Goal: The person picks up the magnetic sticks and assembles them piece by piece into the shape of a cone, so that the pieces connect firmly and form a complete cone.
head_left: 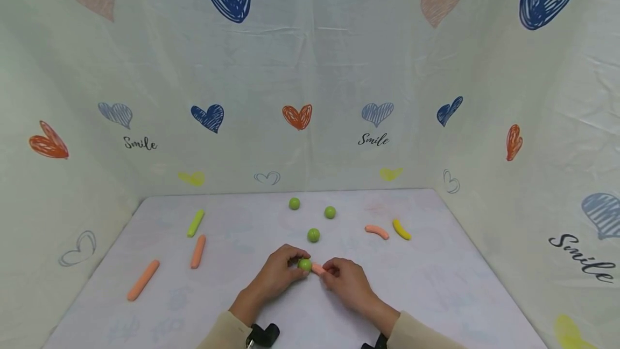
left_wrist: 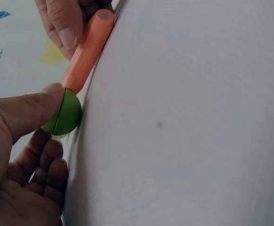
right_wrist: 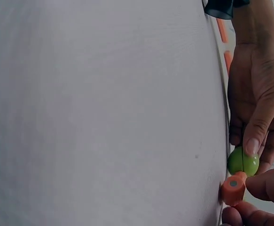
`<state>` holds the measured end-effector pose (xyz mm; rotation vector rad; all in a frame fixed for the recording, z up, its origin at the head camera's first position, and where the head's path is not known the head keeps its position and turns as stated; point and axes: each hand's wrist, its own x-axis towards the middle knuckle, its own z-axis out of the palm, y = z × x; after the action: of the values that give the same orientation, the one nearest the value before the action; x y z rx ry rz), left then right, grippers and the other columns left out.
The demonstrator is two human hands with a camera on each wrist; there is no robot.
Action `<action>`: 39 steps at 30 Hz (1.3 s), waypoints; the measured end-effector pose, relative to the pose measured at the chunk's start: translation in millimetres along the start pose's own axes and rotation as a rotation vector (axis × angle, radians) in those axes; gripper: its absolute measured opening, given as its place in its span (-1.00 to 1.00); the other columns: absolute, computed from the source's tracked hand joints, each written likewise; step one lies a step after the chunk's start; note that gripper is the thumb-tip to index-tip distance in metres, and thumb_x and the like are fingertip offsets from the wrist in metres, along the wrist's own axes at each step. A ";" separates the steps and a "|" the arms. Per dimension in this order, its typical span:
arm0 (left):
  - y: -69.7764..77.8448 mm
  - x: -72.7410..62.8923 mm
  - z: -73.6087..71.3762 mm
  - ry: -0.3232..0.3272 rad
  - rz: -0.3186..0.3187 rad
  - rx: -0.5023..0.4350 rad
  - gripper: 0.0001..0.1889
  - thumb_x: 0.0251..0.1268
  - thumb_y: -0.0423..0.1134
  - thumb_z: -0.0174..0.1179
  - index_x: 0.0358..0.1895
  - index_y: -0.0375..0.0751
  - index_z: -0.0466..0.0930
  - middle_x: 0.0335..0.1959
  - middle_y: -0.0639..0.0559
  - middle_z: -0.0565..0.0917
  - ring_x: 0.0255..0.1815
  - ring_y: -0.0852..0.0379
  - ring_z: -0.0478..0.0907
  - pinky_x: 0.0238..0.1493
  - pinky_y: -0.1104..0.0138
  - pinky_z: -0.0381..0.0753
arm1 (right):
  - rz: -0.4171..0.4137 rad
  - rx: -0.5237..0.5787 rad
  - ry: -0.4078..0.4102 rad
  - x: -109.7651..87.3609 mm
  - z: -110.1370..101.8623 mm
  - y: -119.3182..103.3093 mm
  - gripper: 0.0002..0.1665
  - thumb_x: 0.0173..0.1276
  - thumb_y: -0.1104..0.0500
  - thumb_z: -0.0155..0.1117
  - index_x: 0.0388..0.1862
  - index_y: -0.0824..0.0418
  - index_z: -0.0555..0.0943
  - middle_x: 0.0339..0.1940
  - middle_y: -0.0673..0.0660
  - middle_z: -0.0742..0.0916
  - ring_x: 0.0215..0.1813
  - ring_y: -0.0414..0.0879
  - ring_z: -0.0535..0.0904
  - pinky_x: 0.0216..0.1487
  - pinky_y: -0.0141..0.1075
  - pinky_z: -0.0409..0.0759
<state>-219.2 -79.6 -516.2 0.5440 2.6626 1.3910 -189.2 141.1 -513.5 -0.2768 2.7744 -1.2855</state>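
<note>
Near the front middle of the table, my left hand (head_left: 276,273) pinches a green ball (head_left: 304,265) between thumb and fingers. A dark seam runs round the ball (left_wrist: 70,114) in the left wrist view. My right hand (head_left: 350,283) grips a short salmon-orange stick (head_left: 317,269) just to the right of it. One end of the stick (left_wrist: 90,49) meets the ball, and the other end bears a small teal dot. From the right wrist view, the stick's dotted end (right_wrist: 232,192) sits between the right thumb and fingers, low over the table.
Beyond the hands lie three green balls (head_left: 313,235). To the left are a light green stick (head_left: 196,223) and two salmon-orange sticks (head_left: 198,252). A curved salmon piece (head_left: 377,232) and a curved yellow piece (head_left: 401,229) lie at right. Heart-printed cloth (head_left: 334,79) walls the table's back and sides.
</note>
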 end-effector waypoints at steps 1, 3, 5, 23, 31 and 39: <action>-0.1 -0.1 -0.5 0.000 -0.003 0.005 -0.70 0.28 -0.25 0.50 0.06 0.00 0.76 -0.02 0.16 0.67 0.08 0.14 0.61 0.18 0.19 0.62 | 0.002 0.013 -0.013 -1.5 0.4 0.0 -0.78 0.42 0.09 0.40 -0.09 0.20 0.75 -0.39 -0.10 0.76 -0.32 -0.28 0.59 -0.30 -0.37 0.54; -0.8 0.0 -1.7 -0.002 -0.004 0.008 -0.70 0.29 -0.27 0.48 0.07 0.02 0.77 -0.02 0.16 0.68 0.05 0.15 0.61 0.15 0.19 0.63 | -0.003 0.023 -0.033 -4.5 1.7 -0.5 -0.78 0.42 0.08 0.38 -0.09 0.19 0.75 -0.39 -0.11 0.75 -0.32 -0.29 0.59 -0.30 -0.37 0.54; -1.1 -0.2 -3.5 -0.007 -0.015 0.006 -0.70 0.30 -0.28 0.47 0.08 0.03 0.77 -0.03 0.17 0.70 0.02 0.16 0.60 0.10 0.21 0.62 | -0.021 0.016 -0.041 -8.0 3.6 -2.1 -0.79 0.42 0.07 0.38 -0.11 0.17 0.76 -0.37 -0.11 0.75 -0.30 -0.30 0.59 -0.28 -0.36 0.54; -1.1 -23.3 -12.2 0.008 -0.021 0.041 -0.69 0.30 -0.12 0.47 0.03 -0.08 0.65 -0.01 0.04 0.67 0.04 0.03 0.59 0.09 0.14 0.59 | -0.144 -0.046 -0.079 -18.8 16.7 -17.1 -0.80 0.35 0.10 0.40 -0.10 0.12 0.79 -0.31 -0.17 0.70 -0.24 -0.36 0.53 -0.12 -0.25 0.48; 0.8 -33.0 -6.3 -0.049 -0.021 0.177 -0.50 0.02 0.10 0.63 -0.13 0.02 0.53 -0.23 0.21 0.53 -0.13 0.18 0.34 -0.02 0.20 0.23 | -0.104 0.011 -0.079 -12.2 3.7 -5.9 -0.80 0.41 0.14 0.37 -0.07 0.18 0.77 -0.30 -0.10 0.71 -0.26 -0.33 0.53 -0.22 -0.38 0.55; -2.1 -35.0 -11.1 -0.074 -0.031 0.211 -0.72 0.23 0.00 0.52 -0.08 0.11 0.67 -0.17 0.32 0.63 -0.03 0.18 0.45 0.06 0.11 0.38 | -0.041 -0.004 -0.058 -9.8 -7.7 3.9 -0.80 0.43 0.13 0.35 -0.06 0.16 0.77 -0.28 -0.09 0.72 -0.26 -0.27 0.54 -0.23 -0.38 0.54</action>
<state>-189.8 -101.6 -514.5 0.5580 2.7617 1.0665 -181.2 151.2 -511.6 -0.3667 2.7364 -1.2601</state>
